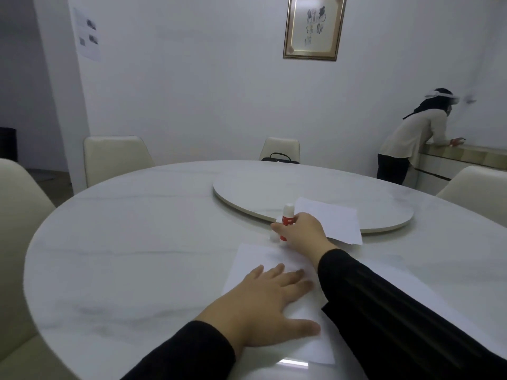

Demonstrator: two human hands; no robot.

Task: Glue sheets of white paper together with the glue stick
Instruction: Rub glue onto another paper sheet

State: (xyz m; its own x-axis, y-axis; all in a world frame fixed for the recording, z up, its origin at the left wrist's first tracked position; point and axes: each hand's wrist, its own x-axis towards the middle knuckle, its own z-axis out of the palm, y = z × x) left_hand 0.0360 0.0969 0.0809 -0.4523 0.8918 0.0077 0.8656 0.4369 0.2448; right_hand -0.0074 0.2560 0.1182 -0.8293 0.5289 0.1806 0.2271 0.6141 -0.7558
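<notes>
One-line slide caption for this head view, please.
Left hand lies flat on a white sheet while the right hand grips the upright glue stick on the round table.

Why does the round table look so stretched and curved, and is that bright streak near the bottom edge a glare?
Head view: the wide-angle lens bows the table and nearby chairs. The streak beside the near sheet is a ceiling light's reflection in the glossy top. Lighting is dim and even, shadows soft. The right hand at the glue stick is slightly blurred; the left hand is sharper.
</notes>
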